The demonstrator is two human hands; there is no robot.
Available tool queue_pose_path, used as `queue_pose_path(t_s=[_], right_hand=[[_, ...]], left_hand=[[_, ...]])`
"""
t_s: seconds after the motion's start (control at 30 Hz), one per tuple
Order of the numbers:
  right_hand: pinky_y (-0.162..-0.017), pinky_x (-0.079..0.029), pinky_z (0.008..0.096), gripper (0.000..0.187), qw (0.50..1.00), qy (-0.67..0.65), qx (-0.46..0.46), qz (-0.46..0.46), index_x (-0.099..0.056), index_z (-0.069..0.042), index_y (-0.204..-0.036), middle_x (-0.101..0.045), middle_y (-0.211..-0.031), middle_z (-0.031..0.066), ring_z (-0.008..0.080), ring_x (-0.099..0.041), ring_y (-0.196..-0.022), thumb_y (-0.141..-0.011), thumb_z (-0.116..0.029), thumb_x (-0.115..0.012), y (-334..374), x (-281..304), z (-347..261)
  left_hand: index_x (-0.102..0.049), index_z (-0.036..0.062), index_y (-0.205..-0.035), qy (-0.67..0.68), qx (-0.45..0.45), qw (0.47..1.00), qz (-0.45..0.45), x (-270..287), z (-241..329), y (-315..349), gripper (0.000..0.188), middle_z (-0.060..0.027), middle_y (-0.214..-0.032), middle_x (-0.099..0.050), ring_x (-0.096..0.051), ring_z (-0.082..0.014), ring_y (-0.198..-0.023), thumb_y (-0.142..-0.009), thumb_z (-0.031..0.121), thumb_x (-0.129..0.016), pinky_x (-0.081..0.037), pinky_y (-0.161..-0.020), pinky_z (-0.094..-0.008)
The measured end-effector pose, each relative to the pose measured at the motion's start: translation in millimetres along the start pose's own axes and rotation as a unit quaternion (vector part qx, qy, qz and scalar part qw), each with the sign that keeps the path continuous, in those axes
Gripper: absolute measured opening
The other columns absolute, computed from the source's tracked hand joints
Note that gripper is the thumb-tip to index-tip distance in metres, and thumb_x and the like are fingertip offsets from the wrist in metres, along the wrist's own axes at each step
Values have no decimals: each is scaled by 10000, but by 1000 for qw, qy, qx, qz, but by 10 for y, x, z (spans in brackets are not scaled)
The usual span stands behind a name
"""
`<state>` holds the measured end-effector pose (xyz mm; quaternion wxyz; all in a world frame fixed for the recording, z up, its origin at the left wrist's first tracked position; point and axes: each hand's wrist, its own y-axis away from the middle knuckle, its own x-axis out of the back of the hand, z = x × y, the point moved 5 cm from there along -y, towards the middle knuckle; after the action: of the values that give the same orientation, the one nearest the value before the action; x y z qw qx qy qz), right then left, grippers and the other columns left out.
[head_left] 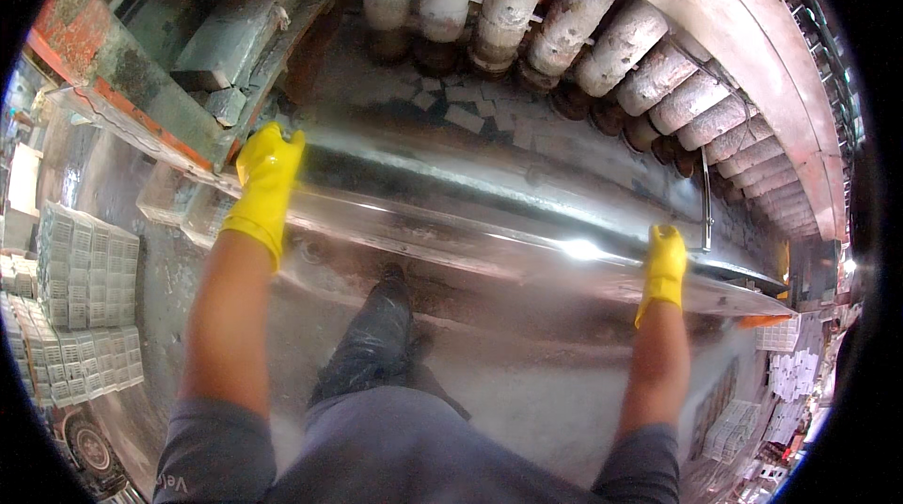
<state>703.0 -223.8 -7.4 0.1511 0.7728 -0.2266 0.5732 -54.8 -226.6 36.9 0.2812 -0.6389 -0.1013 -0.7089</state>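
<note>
My left hand (pixel 267 170), in a yellow rubber glove, is closed at the left end of a long, wet, dark slab-like strip (pixel 423 186). Farther right, my right hand (pixel 666 264) wears a matching glove, its fingers curled at the same strip's other end. Motion blur and glare hide the strip's exact shape and the fingertips. Along its near side runs a shiny metal edge (pixel 376 210) of the machine bed. Both arms reach forward, wide apart.
A row of thick, grimy cylinders (pixel 513 1) stands beyond, under a curved pale beam (pixel 743 6). Broken light pieces (pixel 466 117) lie on the wet bed. An orange-edged frame (pixel 122 90) is at left. White plastic crates (pixel 89 269) are stacked on the floor at left.
</note>
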Motion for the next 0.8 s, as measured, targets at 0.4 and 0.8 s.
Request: queue_pose_path(t_s=[0.4, 0.8], right_hand=[[-749, -592, 434, 483, 999, -19, 26, 1, -657, -38, -1224, -690, -1208, 175, 351, -717, -942, -921, -414, -663, -351, -59, -35], [-822, -568, 445, 467, 1000, -4, 22, -1, -671, -56, -1213, -707, -1184, 170, 358, -705, -1000, -929, -426, -652, -543, -19, -154]], left_hand=[[-678, 105, -1197, 11, 44, 997, -67, 10, 292, -181, 524, -159, -1213, -697, -648, -348, -1151, -870, 513, -664, -505, -964, -459], [-672, 113, -1198, 11, 55, 996, -70, -16, 455, -309, 504, -166, -1236, -688, -636, -363, -1170, -886, 507, -640, -494, -980, -474]])
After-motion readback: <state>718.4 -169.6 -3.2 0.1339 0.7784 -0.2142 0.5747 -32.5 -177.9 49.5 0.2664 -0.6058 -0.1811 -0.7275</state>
